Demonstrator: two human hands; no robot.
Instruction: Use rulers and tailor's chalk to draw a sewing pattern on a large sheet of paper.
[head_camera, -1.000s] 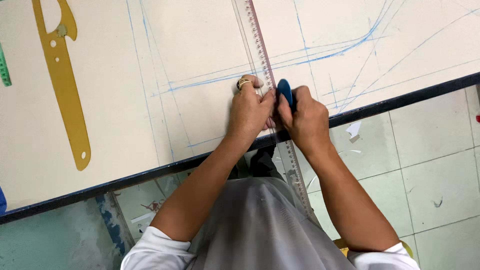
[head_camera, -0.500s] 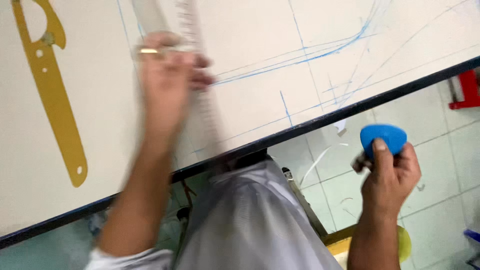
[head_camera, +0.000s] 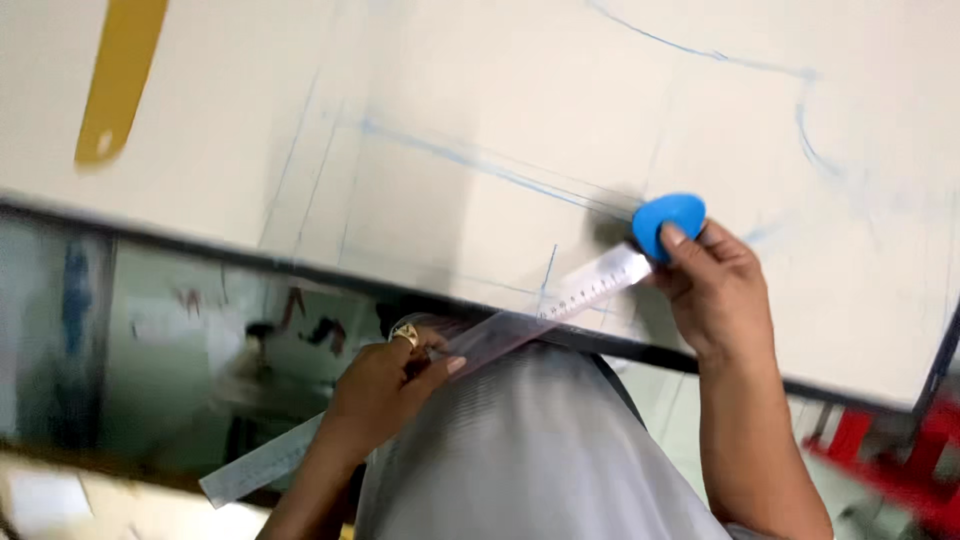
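Right hand (head_camera: 715, 285) grips blue chalk (head_camera: 668, 220); left hand (head_camera: 385, 390) grips blurred clear ruler (head_camera: 560, 305)

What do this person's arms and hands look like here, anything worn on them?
Both forearms are bare, with no sleeves, gloves or watch showing in the head view. The left hand wears a gold-coloured ring with a broad top on one finger. The right hand shows no ring or other jewellery. Fingernails on both are short and unpainted.

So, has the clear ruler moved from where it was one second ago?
Yes. The ruler earlier lay lengthwise up the table; now the left hand has pulled it back across the table's dark edge, mostly off it.
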